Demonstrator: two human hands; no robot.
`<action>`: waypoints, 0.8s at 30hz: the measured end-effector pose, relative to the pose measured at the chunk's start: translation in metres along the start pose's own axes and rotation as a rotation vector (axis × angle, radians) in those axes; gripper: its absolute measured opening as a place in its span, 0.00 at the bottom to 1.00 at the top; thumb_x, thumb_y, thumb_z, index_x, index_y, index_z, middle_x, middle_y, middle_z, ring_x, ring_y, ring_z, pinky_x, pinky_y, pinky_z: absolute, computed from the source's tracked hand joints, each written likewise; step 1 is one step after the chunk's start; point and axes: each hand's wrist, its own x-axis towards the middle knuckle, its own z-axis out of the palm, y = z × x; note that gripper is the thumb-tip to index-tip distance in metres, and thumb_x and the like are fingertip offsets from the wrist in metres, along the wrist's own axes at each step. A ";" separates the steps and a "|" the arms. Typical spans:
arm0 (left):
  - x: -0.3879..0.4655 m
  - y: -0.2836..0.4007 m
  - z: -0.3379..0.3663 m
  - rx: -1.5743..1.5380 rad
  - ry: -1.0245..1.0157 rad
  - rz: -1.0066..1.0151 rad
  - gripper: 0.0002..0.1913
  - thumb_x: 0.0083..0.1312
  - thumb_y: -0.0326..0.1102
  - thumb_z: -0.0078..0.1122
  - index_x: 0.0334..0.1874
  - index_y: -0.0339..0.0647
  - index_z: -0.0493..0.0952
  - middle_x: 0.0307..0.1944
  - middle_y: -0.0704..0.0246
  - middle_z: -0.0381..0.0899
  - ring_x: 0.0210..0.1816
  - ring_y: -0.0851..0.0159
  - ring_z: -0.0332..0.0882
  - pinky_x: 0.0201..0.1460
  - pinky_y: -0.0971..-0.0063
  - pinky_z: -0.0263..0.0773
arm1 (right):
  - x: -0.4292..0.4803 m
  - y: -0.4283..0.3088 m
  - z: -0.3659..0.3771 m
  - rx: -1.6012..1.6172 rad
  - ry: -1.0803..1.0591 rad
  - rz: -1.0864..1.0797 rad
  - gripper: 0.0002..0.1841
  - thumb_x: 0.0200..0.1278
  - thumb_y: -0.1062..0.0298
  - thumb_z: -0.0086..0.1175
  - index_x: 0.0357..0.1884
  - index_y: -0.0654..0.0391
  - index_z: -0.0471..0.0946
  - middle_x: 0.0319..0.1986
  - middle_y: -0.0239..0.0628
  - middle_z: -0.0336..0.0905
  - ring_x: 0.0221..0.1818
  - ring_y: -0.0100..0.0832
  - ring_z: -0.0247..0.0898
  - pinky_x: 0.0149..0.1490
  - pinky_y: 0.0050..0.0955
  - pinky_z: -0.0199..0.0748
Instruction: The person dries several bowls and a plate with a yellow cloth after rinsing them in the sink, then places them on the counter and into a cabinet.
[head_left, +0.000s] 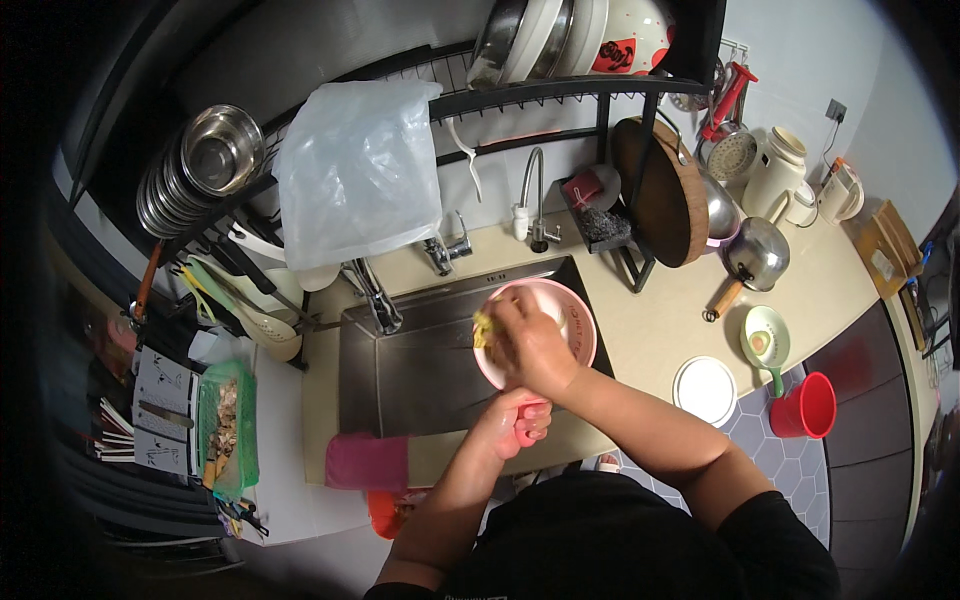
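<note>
A pink bowl (587, 334) with a pale inside and lettering is held over the right part of the steel sink (420, 375). My left hand (511, 426) is closed around a pink handle at the bowl's near side. My right hand (536, 341) reaches into the bowl, its fingers blurred and curled over a crumpled yellow thing (484, 334). Whether that is a sponge or a cloth, I cannot tell. Part of a white rounded surface (550, 304) shows beyond the fingers inside the bowl.
A chrome faucet (382, 300) and a slim tap (536, 195) stand behind the sink. Above hangs a black dish rack (540, 88) with a plastic bag (360, 172). To the right are a saucepan (759, 255), a green strainer (765, 330) and a white lid (705, 391). A purple cloth (366, 461) drapes the front edge.
</note>
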 end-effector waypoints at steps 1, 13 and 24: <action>-0.001 -0.001 -0.001 -0.017 -0.004 0.003 0.09 0.62 0.36 0.48 0.24 0.46 0.63 0.15 0.82 0.58 0.14 0.81 0.51 0.21 0.83 0.51 | -0.002 -0.003 0.002 0.149 -0.075 -0.007 0.22 0.47 0.78 0.55 0.48 0.58 0.69 0.44 0.49 0.65 0.41 0.53 0.70 0.44 0.40 0.72; -0.018 -0.002 -0.002 0.104 0.208 0.050 0.09 0.58 0.35 0.49 0.21 0.47 0.63 0.16 0.80 0.58 0.14 0.79 0.53 0.22 0.82 0.55 | -0.013 -0.006 -0.053 -0.593 -0.900 -0.134 0.09 0.47 0.76 0.54 0.33 0.59 0.80 0.44 0.43 0.76 0.48 0.42 0.74 0.49 0.35 0.71; -0.020 0.008 0.011 0.200 0.244 -0.010 0.08 0.57 0.31 0.50 0.21 0.45 0.63 0.15 0.77 0.61 0.14 0.78 0.55 0.21 0.80 0.55 | 0.001 -0.017 -0.042 -0.422 -0.424 -0.472 0.26 0.54 0.67 0.49 0.58 0.56 0.68 0.56 0.43 0.64 0.48 0.39 0.69 0.52 0.34 0.71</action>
